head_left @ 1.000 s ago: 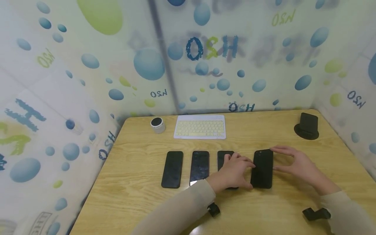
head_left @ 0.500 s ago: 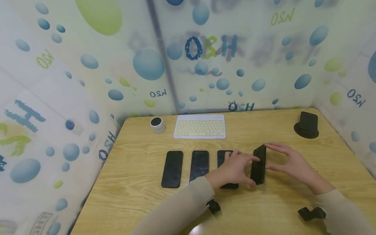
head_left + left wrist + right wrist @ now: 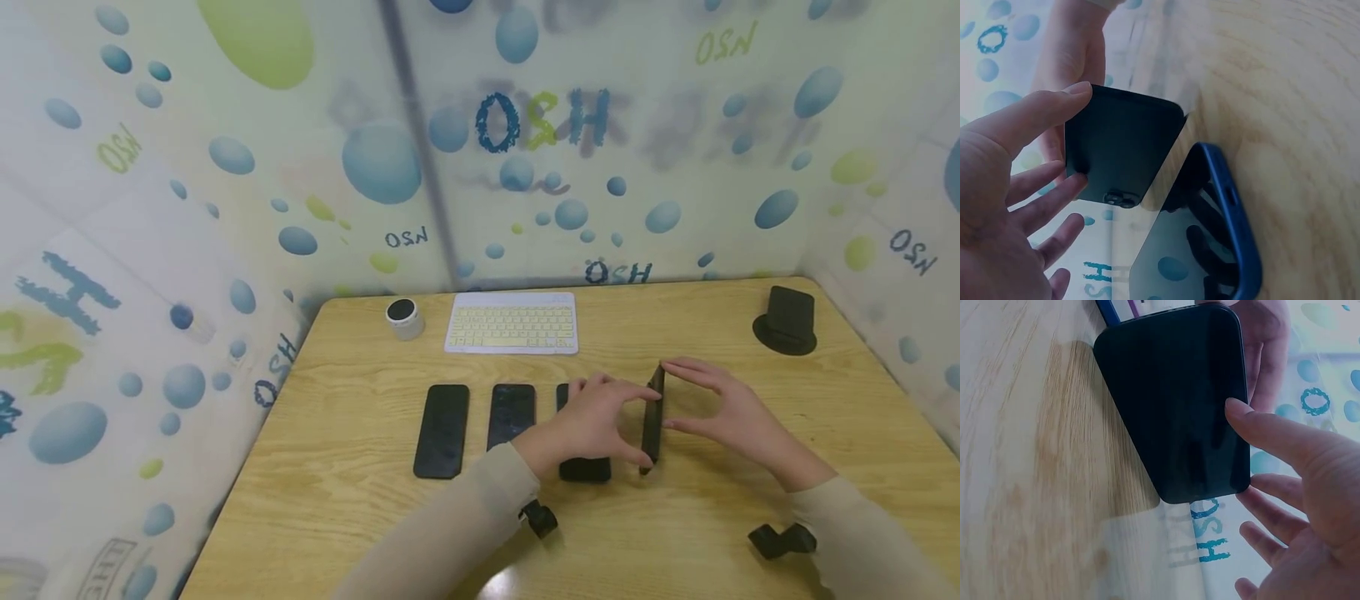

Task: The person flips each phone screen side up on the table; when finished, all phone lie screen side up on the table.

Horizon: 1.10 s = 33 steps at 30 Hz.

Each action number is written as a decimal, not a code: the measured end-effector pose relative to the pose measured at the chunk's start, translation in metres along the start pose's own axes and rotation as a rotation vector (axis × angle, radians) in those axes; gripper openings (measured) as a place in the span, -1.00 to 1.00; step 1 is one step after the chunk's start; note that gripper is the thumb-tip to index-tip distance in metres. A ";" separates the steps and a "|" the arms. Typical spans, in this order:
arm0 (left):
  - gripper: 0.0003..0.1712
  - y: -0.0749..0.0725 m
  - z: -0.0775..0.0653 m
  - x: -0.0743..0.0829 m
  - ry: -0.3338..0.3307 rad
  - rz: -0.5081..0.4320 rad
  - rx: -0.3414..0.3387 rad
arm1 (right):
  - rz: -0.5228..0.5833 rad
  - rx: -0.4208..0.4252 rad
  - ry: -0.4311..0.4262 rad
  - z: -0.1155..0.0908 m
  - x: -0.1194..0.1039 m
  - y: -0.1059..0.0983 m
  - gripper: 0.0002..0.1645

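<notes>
A black smartphone [image 3: 652,425] stands nearly edge-on between my two hands. In the left wrist view its back with the camera lenses [image 3: 1121,199] shows; the right wrist view shows its dark screen [image 3: 1175,406]. My left hand [image 3: 588,425] grips it from the left, thumb at the near end and fingertips toward the far end. From the other side my right hand [image 3: 727,408] holds it, thumb on the screen and a finger at the far corner. Under the left hand lies another phone [image 3: 585,471], partly hidden, with a blue edge [image 3: 1235,225] in the left wrist view.
Two more dark phones lie to the left, one at the row's end [image 3: 441,431] and one partly behind the left forearm [image 3: 512,412]. Further back on the wooden table [image 3: 337,433] are a white keyboard [image 3: 512,323], a small white speaker [image 3: 406,320] and a black stand [image 3: 786,321].
The held phone was lying back side up; its right edge has been raised until it stands almost upright on its long side. Both hands have stayed on it, the right moving left.
</notes>
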<state>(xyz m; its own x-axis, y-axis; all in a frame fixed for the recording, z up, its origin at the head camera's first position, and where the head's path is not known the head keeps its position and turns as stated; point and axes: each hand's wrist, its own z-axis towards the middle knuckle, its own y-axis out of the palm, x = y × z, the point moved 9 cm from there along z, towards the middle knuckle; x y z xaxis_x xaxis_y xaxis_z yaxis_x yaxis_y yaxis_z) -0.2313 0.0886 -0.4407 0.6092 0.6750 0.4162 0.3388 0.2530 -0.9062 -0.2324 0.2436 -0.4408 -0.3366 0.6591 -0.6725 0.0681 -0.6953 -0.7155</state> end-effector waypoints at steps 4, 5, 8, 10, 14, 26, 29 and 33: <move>0.00 -0.004 -0.001 -0.004 -0.005 0.018 -0.005 | -0.001 0.003 -0.020 0.004 -0.003 0.003 -0.03; 0.00 -0.004 -0.001 -0.005 -0.005 0.024 -0.004 | -0.001 0.005 -0.026 0.004 -0.004 0.004 -0.04; 0.01 -0.006 -0.002 -0.007 0.002 0.035 0.004 | -0.005 0.008 -0.040 0.007 -0.007 0.007 -0.04; 0.01 -0.006 -0.003 -0.009 0.008 0.042 0.012 | -0.003 0.009 -0.040 0.008 -0.007 0.009 -0.05; 0.01 -0.006 -0.005 -0.012 0.020 0.051 0.023 | 0.019 -0.004 -0.015 0.009 -0.005 0.011 -0.04; 0.02 -0.009 -0.010 -0.021 0.025 0.029 0.031 | 0.024 -0.107 0.030 0.013 0.017 0.025 -0.03; 0.01 -0.009 -0.012 -0.022 0.025 0.015 0.037 | 0.004 -0.117 -0.004 0.013 0.020 0.028 -0.03; -0.01 -0.009 -0.015 -0.024 0.013 0.004 0.048 | -0.022 -0.103 -0.031 0.012 0.021 0.029 -0.03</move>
<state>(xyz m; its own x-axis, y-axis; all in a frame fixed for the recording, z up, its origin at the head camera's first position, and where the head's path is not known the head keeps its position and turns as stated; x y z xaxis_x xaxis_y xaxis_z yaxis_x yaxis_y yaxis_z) -0.2383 0.0600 -0.4415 0.6196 0.6675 0.4129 0.3018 0.2829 -0.9104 -0.2486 0.2336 -0.4734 -0.3678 0.6639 -0.6512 0.1561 -0.6462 -0.7470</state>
